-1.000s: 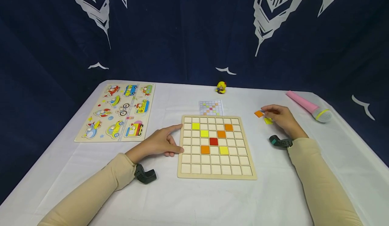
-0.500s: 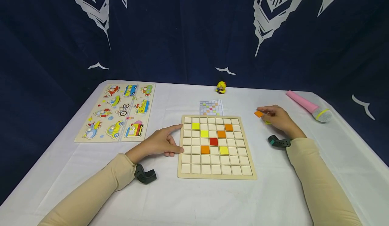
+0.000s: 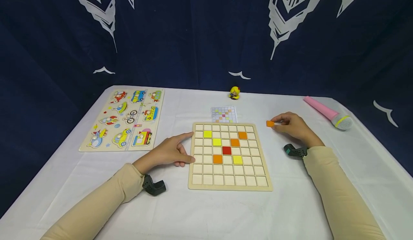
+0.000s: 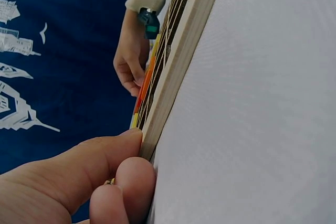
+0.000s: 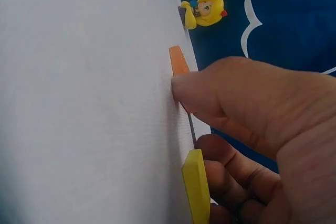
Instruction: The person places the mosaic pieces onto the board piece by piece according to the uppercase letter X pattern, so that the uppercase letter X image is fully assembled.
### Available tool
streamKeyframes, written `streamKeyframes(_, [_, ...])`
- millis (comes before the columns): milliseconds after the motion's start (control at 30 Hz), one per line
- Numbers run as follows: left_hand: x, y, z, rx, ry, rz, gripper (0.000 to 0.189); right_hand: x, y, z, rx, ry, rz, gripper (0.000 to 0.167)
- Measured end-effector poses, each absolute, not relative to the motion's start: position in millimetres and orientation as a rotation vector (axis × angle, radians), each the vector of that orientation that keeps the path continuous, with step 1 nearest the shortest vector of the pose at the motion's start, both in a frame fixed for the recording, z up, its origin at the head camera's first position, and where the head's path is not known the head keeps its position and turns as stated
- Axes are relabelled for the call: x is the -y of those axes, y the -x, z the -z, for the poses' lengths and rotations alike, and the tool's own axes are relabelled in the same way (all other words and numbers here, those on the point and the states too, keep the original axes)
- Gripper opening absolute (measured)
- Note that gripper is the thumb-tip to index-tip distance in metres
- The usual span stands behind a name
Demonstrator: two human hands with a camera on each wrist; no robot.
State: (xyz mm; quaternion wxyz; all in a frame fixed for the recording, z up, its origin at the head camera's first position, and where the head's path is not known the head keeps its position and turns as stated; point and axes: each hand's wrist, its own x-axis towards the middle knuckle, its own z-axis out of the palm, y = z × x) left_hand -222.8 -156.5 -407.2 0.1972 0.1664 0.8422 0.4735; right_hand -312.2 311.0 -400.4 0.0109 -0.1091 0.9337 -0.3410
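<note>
At the right of the table, my right hand (image 3: pixel 295 127) pinches an orange square tile (image 3: pixel 270 123) between thumb and fingers, just above or against the cloth. A yellow tile (image 5: pixel 196 187) lies under that hand in the right wrist view; the head view hides it. My left hand (image 3: pixel 169 150) touches the left edge of a wooden grid board (image 3: pixel 230 187) with thumb and straight index finger, the other fingers bent. Set in the board's cells are several yellow and orange tiles and one red tile (image 3: pixel 227 150).
Behind the board lies a small printed grid card (image 3: pixel 224 114). A yellow-haired figurine (image 3: pixel 234 93) stands at the far edge. A vehicle puzzle board (image 3: pixel 124 120) is at the left, and a pink toy microphone (image 3: pixel 327 112) lies at the far right.
My right hand has shifted slightly left and taken the orange tile in its fingertips, moving it a little left and tilting it. The left hand and the board have stayed in place.
</note>
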Motion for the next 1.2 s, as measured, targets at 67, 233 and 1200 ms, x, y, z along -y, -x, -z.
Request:
streamKeyframes(67, [157,223,407,-2.355,-0.464,-1.328,0.101,-309,311,398,-2.929,0.356,1.045,0.035])
streamKeyframes(233, [157,223,408,-2.356,-0.458,-1.329,0.101,-305,310,392,-2.975,0.385,1.029,0.033])
streamKeyframes(1200, [157,223,409,-2.347,-0.442,-1.342,0.101,-226,266,373,-2.798,0.818,1.048,0.022])
